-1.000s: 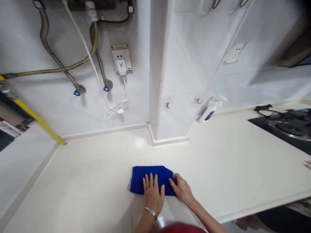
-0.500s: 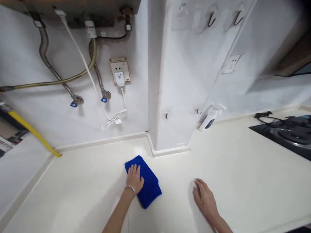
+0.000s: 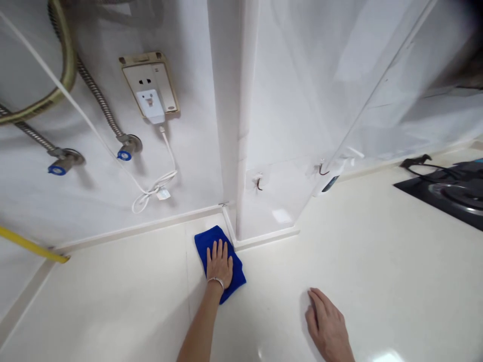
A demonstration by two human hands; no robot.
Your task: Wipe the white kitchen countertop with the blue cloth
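Note:
My left hand [image 3: 219, 264] lies flat on a blue cloth [image 3: 209, 238], its fingers spread and pointing toward the wall. The folded cloth rests on the white countertop [image 3: 151, 296], with one edge against the corner of the projecting wall column [image 3: 279, 206]. A bracelet circles my left wrist. To the right, my right hand [image 3: 327, 324] rests on the countertop, apart from the cloth. Its fingers are loosely curled and held together, and nothing shows in them.
A white spray bottle [image 3: 328, 183] stands behind the column, partly hidden. At the right is a black gas stove [image 3: 449, 193]. A yellow pipe [image 3: 33, 247] meets the counter at left. Above are a plugged socket [image 3: 151, 85], a white cord [image 3: 154, 188] and blue-capped valves [image 3: 124, 153].
My left hand has pushed the cloth away from me, up to the column's corner. The view has moved closer to the wall. My right hand stays on the countertop.

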